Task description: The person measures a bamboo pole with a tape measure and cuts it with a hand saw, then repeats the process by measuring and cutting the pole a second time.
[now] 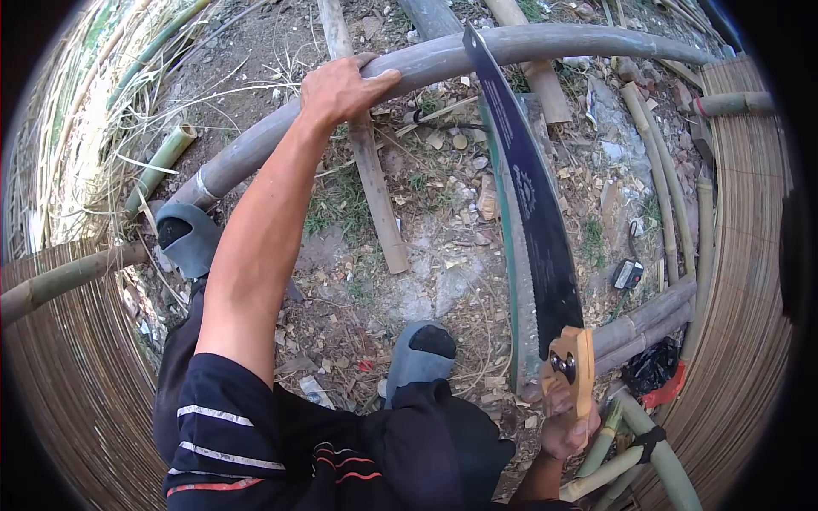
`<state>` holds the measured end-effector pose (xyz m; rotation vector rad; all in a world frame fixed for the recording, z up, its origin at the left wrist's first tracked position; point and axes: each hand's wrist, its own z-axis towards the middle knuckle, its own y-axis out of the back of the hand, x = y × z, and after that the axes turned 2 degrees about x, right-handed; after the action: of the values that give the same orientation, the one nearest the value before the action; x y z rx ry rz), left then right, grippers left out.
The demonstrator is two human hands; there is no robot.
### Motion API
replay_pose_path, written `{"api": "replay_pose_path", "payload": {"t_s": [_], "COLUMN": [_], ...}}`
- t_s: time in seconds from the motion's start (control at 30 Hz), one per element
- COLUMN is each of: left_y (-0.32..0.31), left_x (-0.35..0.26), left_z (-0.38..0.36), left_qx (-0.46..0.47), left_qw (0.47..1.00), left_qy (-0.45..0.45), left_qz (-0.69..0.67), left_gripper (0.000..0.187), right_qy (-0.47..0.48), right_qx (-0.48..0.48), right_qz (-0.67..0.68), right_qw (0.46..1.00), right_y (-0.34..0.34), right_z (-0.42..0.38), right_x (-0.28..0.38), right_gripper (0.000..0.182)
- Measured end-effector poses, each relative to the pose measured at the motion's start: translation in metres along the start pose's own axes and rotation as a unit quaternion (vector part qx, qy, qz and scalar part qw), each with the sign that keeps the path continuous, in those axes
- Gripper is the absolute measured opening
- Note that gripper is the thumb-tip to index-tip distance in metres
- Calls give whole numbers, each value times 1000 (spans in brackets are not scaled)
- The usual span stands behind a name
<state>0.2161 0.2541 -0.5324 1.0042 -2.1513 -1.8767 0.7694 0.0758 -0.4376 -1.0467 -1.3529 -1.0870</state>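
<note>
A long grey-brown bamboo pole crosses the view from the lower left to the upper right. My left hand grips it from above, thumb pointing right along the pole. In my right hand, at the lower right, is a hand saw with a dark blade and a yellow handle. The blade points away from me, and its tip overlaps the pole to the right of my left hand. My left foot in a grey slipper is close against the pole's near end.
Bamboo pieces lie beneath the pole on littered ground. A tape measure rests at right, near a black plastic bag. Slatted bamboo screens stand on both sides. Cut green bamboo is at the lower right, shredded strips at upper left.
</note>
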Motion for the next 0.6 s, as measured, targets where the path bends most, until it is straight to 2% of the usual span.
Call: {"api": "replay_pose_path", "payload": {"t_s": [0.07,0.13,0.2,0.27,0.4,0.47,0.6], "left_y": [-2,6,9,5,-6,-5,0], "left_x": [4,3,2,4,22,27,27], "left_z": [2,1,2,3,16,22,23], "left_qx": [-10,11,33,-19,-45,-29,10], "left_qw": [1000,1000,999,995,994,994,997], "left_qy": [-9,-5,1,-49,-82,-100,-76], "left_qz": [9,-1,-8,79,53,29,-4], "left_gripper": [86,82,78,72,77,75,76], "right_qy": [34,56,55,63,74,83,102], "right_qx": [27,12,26,43,71,78,92], "right_qz": [56,5,38,26,-2,-10,-25], "right_qw": [997,998,997,997,995,993,990], "right_y": [-44,-86,-125,-146,-164,-163,-161], "right_z": [32,60,84,99,109,110,109], "right_x": [-29,-61,-72,-77,-75,-77,-77], "right_gripper": [53,47,45,44,45,45,46]}}
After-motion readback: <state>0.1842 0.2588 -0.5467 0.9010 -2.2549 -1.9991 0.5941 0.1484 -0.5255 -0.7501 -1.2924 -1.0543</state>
